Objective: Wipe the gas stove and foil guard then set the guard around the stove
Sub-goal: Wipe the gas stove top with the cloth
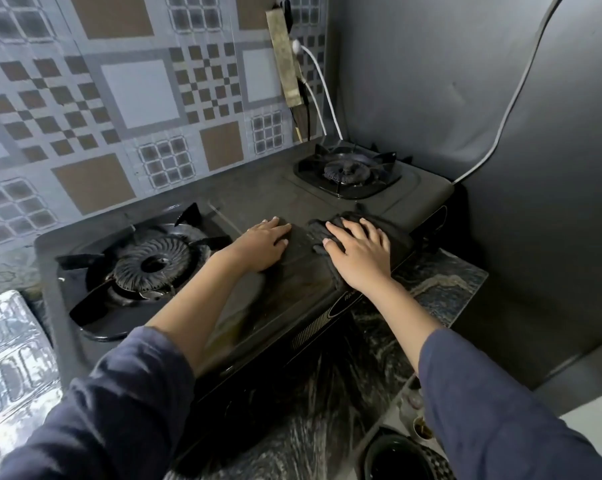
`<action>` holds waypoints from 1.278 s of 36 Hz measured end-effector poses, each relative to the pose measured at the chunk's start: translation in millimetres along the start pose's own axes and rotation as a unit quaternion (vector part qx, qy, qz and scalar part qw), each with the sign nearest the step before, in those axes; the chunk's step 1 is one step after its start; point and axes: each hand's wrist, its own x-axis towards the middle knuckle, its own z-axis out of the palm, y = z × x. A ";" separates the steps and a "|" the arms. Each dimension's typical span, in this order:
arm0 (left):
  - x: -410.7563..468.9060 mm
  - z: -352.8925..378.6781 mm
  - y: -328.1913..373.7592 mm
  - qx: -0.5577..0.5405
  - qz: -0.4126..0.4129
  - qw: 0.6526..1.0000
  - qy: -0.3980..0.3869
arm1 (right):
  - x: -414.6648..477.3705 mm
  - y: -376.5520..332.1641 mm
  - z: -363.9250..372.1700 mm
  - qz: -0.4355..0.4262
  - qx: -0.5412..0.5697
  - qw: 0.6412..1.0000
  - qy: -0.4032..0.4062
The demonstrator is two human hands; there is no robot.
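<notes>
A black two-burner gas stove (264,199) sits on a dark marble counter. My left hand (263,244) lies flat on the stove's middle panel, fingers together, holding nothing. My right hand (360,256) presses a dark cloth (394,233) onto the stove top just in front of the right burner (346,171). The left burner (150,263) with its black pan supports is to the left of my left forearm. A shiny foil guard (12,358) lies folded at the lower left, beside the stove.
A patterned tile wall (136,91) runs behind the stove. A grey panel (500,168) stands close on the right, with a grey cable (510,105) running down it. A power strip (285,60) with a white cord hangs at the back corner. Dark bowls (396,459) sit below the counter edge.
</notes>
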 end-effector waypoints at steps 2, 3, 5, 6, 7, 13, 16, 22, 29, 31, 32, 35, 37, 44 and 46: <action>-4.7 0.0 1.1 -0.011 -0.008 1.000 0.002 | -0.3 0.3 0.1 -0.005 0.001 1.000 -0.003; -6.5 0.3 1.7 -0.016 -0.012 1.000 0.004 | -1.1 0.4 0.3 -0.008 0.001 1.000 -0.003; -10.7 1.0 2.5 -0.018 -0.021 1.000 0.005 | -3.1 -0.5 1.2 -0.015 0.002 1.000 0.001; -12.5 1.1 2.1 -0.018 -0.025 1.000 0.006 | -4.2 -1.5 1.7 -0.019 0.004 1.000 0.001; -14.7 1.7 2.0 -0.018 -0.028 0.999 0.008 | -5.2 -2.3 2.5 -0.024 0.006 1.000 0.002; -20.8 5.0 4.8 -0.017 -0.021 0.999 0.044 | -7.5 -1.6 1.3 -0.040 0.004 0.999 0.013; -19.7 6.7 5.9 -0.007 -0.012 0.999 0.046 | -8.9 0.1 2.7 -0.046 -0.001 0.999 0.010; -25.5 10.5 5.8 0.009 -0.010 0.999 0.040 | -19.5 -5.8 10.1 -0.054 0.008 0.999 -0.004; -89.9 10.5 -26.2 0.060 0.044 0.997 0.026 | -83.9 -55.8 26.0 -0.028 0.029 0.999 -0.004; -91.0 10.9 -25.4 0.057 0.052 0.997 0.030 | -80.1 -51.1 24.3 -0.032 0.023 0.999 -0.010; -91.0 11.1 -25.8 0.054 0.058 0.996 0.036 | -78.3 -51.3 23.2 -0.036 0.024 0.999 -0.012; -92.4 8.5 -23.9 0.050 0.070 0.995 0.049 | -74.5 -54.1 21.8 -0.045 0.030 0.999 -0.008; -91.7 4.6 -23.6 0.046 0.072 0.995 0.060 | -68.7 -54.8 18.6 -0.051 0.032 0.998 0.002; -101.6 -1.8 -24.7 0.048 0.094 0.993 0.062 | -71.5 -63.6 19.5 -0.054 0.030 0.998 0.018; -106.3 -1.7 -28.7 0.051 0.097 0.992 0.061 | -76.3 -68.6 21.7 -0.054 0.031 0.998 0.024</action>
